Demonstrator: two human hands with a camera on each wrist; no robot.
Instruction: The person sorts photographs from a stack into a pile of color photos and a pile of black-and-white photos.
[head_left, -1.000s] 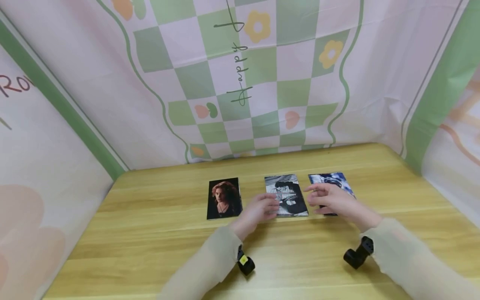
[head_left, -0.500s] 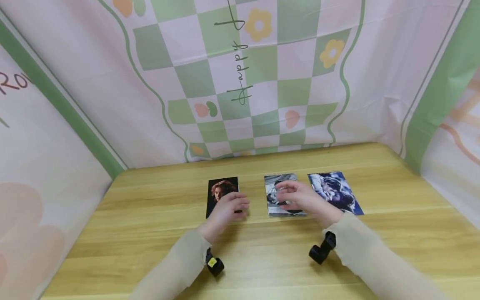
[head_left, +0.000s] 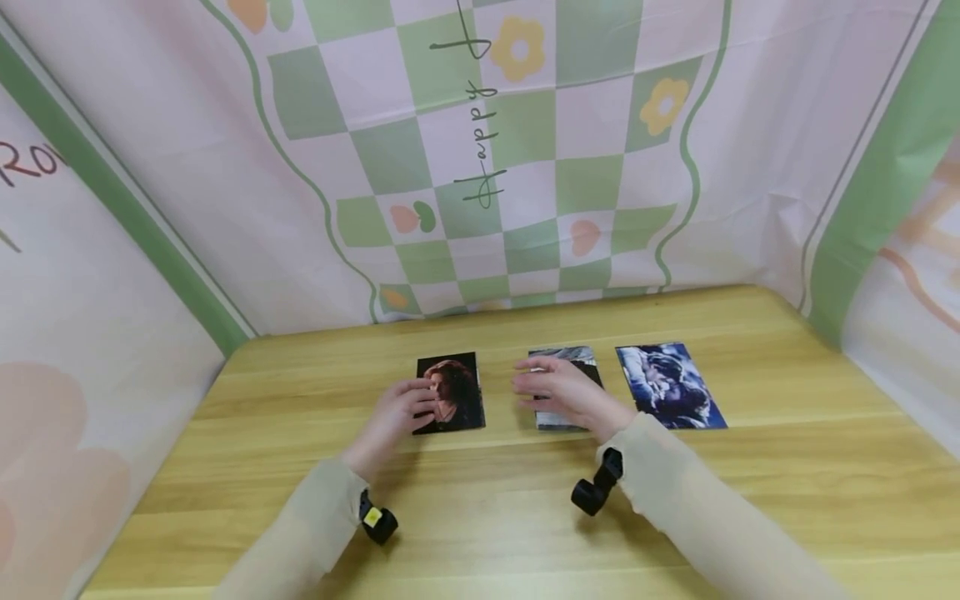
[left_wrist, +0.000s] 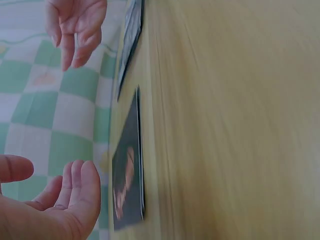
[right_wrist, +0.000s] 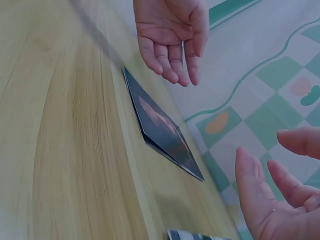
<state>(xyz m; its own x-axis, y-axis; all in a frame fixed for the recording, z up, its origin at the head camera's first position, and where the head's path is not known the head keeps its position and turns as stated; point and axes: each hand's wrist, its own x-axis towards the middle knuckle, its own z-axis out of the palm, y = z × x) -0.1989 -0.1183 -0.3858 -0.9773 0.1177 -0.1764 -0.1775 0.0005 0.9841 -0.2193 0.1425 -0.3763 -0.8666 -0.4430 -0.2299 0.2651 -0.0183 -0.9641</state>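
Three stacks or sheets of photo cards lie in a row on the wooden table. My left hand (head_left: 395,417) hovers over the left edge of the dark portrait photo (head_left: 461,400), fingers relaxed and holding nothing. In the left wrist view that portrait photo (left_wrist: 131,175) lies beside the hand, apart from it, and looks like more than one layer. My right hand (head_left: 566,390) is above the black-and-white photo (head_left: 558,421), covering much of it, its fingers loosely bent around nothing. Farther right lies the blue-toned photo (head_left: 671,387), fully visible and untouched.
A pale wood table (head_left: 480,533) spreads under both arms. Behind it hangs a green-and-white checked curtain (head_left: 525,242), with more printed cloth (head_left: 97,350) at the sides. Small black cameras are strapped to both wrists.
Both hands have swept left: the left from beside the black-and-white photo to the portrait, the right from the blue-toned photo to the black-and-white one. The photos stay in place.
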